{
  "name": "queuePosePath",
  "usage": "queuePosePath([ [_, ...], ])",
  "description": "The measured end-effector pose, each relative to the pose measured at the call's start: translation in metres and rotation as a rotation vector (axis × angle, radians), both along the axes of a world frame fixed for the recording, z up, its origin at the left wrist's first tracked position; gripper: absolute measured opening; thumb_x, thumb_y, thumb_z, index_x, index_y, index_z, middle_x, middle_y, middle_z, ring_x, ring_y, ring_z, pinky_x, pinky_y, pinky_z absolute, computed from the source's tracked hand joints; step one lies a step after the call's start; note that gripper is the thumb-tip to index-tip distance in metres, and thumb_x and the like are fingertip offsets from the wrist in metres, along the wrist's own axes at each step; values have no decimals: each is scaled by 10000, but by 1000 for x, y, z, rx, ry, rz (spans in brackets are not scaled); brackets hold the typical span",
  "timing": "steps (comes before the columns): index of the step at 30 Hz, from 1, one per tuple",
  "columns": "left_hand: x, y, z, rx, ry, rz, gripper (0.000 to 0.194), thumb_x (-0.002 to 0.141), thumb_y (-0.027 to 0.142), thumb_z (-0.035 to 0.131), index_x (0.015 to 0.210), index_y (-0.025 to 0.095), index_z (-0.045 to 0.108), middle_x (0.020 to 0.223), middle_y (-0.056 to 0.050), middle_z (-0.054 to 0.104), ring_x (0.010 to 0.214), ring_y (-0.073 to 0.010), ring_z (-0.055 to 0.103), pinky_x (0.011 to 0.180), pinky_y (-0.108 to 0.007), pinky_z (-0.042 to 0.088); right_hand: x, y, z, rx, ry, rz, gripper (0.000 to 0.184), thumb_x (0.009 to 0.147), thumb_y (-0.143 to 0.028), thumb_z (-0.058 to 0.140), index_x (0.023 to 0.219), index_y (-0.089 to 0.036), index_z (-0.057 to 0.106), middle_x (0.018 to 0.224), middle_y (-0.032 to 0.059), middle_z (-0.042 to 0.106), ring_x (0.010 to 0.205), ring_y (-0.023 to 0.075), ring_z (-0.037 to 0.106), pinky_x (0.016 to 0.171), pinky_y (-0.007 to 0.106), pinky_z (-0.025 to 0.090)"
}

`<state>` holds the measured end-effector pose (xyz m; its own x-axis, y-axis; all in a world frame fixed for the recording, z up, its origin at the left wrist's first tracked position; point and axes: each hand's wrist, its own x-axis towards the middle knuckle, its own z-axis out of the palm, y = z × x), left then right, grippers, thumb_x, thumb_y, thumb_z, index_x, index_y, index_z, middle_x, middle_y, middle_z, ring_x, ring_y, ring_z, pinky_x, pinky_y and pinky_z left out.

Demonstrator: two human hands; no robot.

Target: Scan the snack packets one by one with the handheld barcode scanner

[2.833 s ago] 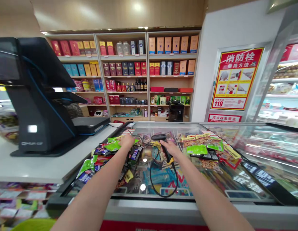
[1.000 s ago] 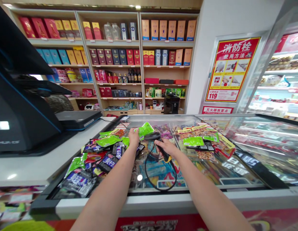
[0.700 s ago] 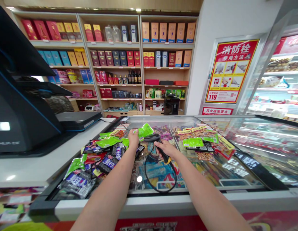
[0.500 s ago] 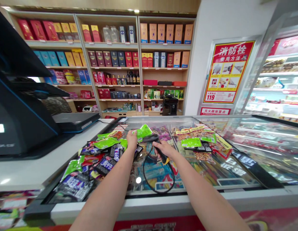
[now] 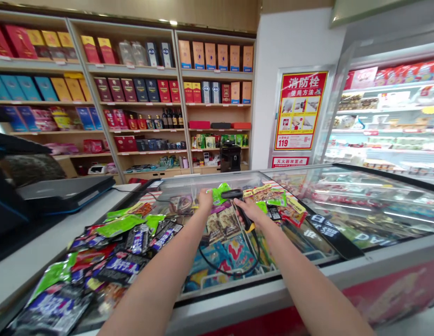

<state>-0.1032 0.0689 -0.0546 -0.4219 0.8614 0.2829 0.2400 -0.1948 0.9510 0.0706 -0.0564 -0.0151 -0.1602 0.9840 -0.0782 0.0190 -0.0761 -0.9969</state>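
My left hand (image 5: 205, 199) is closed on a bright green snack packet (image 5: 219, 192), held above the glass freezer lid. In my right hand (image 5: 249, 210) is a black and yellow barcode scanner (image 5: 234, 193), its head directed toward the packet. The scanner's black cable (image 5: 231, 272) loops down over the glass. To the left lies a heap of black, purple and green snack packets (image 5: 120, 266). A smaller group of red and yellow packets (image 5: 295, 205) lies right of the scanner, partly hidden by my right hand.
Under the sliding glass of the chest freezer (image 5: 357, 186) are frozen goods. A counter (image 5: 122, 192) with a dark flat device (image 5: 66, 192) borders the left. Shelves of boxed bottles (image 5: 146, 93) stand behind, a lit refrigerated case (image 5: 388, 121) at the right.
The view has turned right. My left hand has carried the green packet rightward over the freezer, and the scanner has been raised, its head now at the packet.
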Motion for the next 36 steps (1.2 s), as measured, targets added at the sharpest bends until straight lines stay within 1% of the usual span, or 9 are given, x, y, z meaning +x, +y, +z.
queuePosePath([
  [5,89,19,5,-95,66,-147,216,737,317,553,793,132,650,694,-56,659,672,-179,618,625,-283,461,57,-4,2,6,18,-155,326,822,-458,624,759,-206,426,525,-53,521,378,89,479,354,207,417],
  [8,122,23,4,-131,125,-177,189,736,306,581,801,144,654,764,-82,688,782,-212,646,690,-303,465,82,-7,2,6,25,-220,298,840,-441,597,769,-209,423,519,-57,509,367,86,464,350,206,413],
  [12,138,18,0,-215,325,-147,191,722,228,618,904,178,653,896,-124,711,944,-270,648,815,-368,440,101,-9,-1,22,43,-250,269,853,-434,569,796,-213,429,534,-52,525,376,92,472,361,217,426],
  [18,129,2,-2,-210,511,-168,297,751,222,633,1044,171,639,978,-143,710,983,-284,648,854,-367,425,101,-9,-5,7,30,-244,258,860,-415,567,783,-203,443,535,-42,531,375,90,470,353,216,418],
  [23,86,-8,6,-135,491,-127,289,701,211,686,981,149,653,1022,-145,701,980,-249,642,826,-312,439,78,-11,-4,-25,59,-199,263,865,-419,564,779,-198,448,527,-45,525,360,87,465,345,214,415],
  [28,-4,-22,16,-221,500,-48,142,591,202,726,687,183,623,775,-82,692,832,-242,643,733,-300,451,34,-8,-3,-29,67,-80,283,844,-441,589,797,-203,443,521,-54,527,361,86,466,341,200,394],
  [30,-48,-34,12,-246,516,-32,209,541,205,738,518,202,530,609,-41,622,770,-235,633,702,-289,453,12,-6,-3,-25,67,-17,298,837,-453,596,785,-207,435,519,-56,525,364,87,466,344,200,390],
  [32,-89,-50,2,-162,507,17,303,517,243,745,442,215,453,525,-14,549,746,-226,624,693,-277,461,-11,-5,-4,-28,65,40,293,844,-452,586,783,-210,433,509,-59,519,359,90,462,344,203,386],
  [36,-148,-85,-20,-32,480,87,251,546,385,724,499,238,526,576,-15,575,769,-216,626,707,-284,484,-55,-4,-5,-40,45,151,276,858,-436,571,779,-200,451,499,-54,513,356,90,462,346,205,389],
])
